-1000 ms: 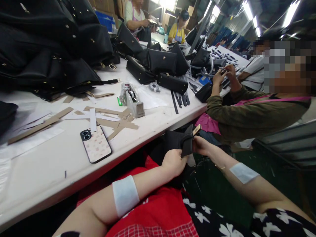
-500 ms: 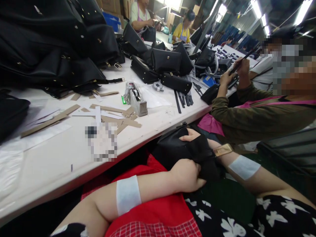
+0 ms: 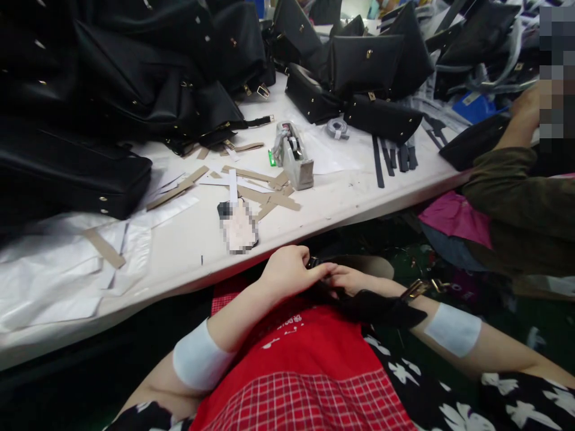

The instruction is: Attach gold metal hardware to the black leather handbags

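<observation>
In my lap, just below the table edge, both hands meet at a black handbag (image 3: 377,308), most of it hidden by them and by shadow. My left hand (image 3: 287,272) is closed over its upper part, thumb stretched toward the other hand. Against it, my right hand (image 3: 348,280) has its fingers bent onto the bag. A small dark metal piece shows between the two. A black strap with a gold buckle (image 3: 417,290) lies across my right forearm.
On the white table (image 3: 179,263) stand a tape dispenser (image 3: 299,161), cardboard strips (image 3: 269,194) and a pixelated object (image 3: 240,227). Black handbags (image 3: 366,63) pile up at the back and left. At right, a co-worker's sleeve (image 3: 503,185) reaches near the table edge.
My view has turned, shifting the table right. My hands have come closer together, the left moving up to the bag's upper part. The bag has tilted and shows less of its side.
</observation>
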A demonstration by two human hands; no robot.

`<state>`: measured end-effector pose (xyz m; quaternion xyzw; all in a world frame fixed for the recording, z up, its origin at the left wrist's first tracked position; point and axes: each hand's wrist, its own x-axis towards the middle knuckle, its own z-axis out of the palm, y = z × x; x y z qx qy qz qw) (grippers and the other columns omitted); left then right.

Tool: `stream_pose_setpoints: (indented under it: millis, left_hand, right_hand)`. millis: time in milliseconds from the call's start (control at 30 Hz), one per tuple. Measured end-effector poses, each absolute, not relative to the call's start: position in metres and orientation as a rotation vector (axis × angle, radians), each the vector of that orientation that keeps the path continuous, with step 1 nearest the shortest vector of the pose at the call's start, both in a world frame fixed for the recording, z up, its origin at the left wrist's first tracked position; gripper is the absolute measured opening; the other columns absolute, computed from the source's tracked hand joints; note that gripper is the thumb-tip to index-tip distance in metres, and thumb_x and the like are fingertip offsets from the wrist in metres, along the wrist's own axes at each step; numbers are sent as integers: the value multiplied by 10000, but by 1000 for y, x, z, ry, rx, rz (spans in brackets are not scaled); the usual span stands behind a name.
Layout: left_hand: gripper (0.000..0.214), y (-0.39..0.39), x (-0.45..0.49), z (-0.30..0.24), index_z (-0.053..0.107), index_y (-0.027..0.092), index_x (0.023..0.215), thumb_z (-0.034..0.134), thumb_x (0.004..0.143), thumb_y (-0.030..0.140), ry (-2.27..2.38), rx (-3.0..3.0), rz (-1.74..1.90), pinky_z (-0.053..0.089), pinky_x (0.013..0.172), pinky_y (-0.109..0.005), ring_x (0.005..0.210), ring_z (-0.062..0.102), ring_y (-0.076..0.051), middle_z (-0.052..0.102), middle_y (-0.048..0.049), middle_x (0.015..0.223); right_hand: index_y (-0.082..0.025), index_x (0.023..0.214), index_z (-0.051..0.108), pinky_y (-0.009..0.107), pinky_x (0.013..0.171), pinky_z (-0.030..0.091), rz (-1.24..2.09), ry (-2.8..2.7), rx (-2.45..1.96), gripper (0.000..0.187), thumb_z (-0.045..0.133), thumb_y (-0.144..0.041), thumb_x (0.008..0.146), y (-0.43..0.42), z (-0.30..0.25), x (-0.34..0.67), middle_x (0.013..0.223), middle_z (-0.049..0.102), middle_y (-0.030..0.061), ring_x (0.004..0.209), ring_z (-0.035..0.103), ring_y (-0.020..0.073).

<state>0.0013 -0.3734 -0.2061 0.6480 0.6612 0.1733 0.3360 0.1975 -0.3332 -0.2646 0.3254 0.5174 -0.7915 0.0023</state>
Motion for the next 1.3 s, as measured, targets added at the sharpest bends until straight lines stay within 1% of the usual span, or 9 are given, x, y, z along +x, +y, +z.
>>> stream_pose_setpoints:
  millis: [100,267,367,567,700,967,1067,1200,1300]
  left_hand:
    - [546,-374,6,-203,482,207,591,709,525,699,1733,1764,350,188,490,-283,479,376,-123,493,15,553]
    - [294,-376,-7,-224,467,200,601,614,710,430,1625,1634,350,236,493,-265,490,409,-113,492,35,550]
    - [247,-374,-10,-239,439,192,590,556,739,351,1557,1559,474,254,509,-251,521,400,-105,456,48,545]
    - [296,-370,-3,-263,387,193,585,573,708,389,1272,1173,730,283,495,-214,508,367,-77,389,70,531]
    - [306,-376,2,-277,357,213,635,566,709,424,1148,853,778,274,390,-191,367,351,-57,379,94,471]
    - [291,-376,2,-278,381,205,609,603,685,378,1141,837,833,262,341,-165,323,382,-59,397,93,407]
    - [293,-375,1,-277,382,209,612,587,703,395,1176,845,829,266,332,-166,310,380,-64,390,95,390]
    - [288,-375,3,-281,373,216,625,545,740,417,1220,819,848,281,315,-174,290,370,-73,399,90,382]
    - [282,-377,4,-283,373,215,623,533,752,408,1257,821,859,288,318,-174,296,378,-74,407,86,389]
  right_hand:
    - [-146,926,611,227,512,435,-2363,1711,975,258,666,-336,761,-335,-258,194,656,579,-21,510,504,102]
    - [-140,1011,630,286,674,499,-2234,1878,949,281,545,-332,824,-329,-258,206,836,645,37,699,607,146]
    - [-152,1035,618,255,633,469,-2125,1982,885,311,604,-291,758,-329,-261,208,798,635,12,672,592,130]
    - [-158,994,534,219,490,395,-1962,2210,1297,273,622,-292,774,-344,-265,192,567,550,-59,503,534,115]
    - [-170,862,532,222,494,390,-1927,2230,1566,274,683,-363,740,-347,-271,186,611,534,-45,525,501,105]
    - [-167,980,645,228,520,365,-1789,2409,1359,247,641,-329,794,-344,-271,192,647,522,-43,539,430,94]
    - [-174,1040,666,245,569,415,-1643,2542,1410,263,619,-301,815,-348,-267,193,705,582,-12,587,495,115]
    - [-195,991,696,272,691,472,-1408,2837,1422,186,600,-280,856,-355,-257,188,870,664,42,739,591,152]
    - [-209,950,699,277,736,470,-1392,2860,1262,157,571,-273,886,-353,-257,183,885,659,41,796,596,159]
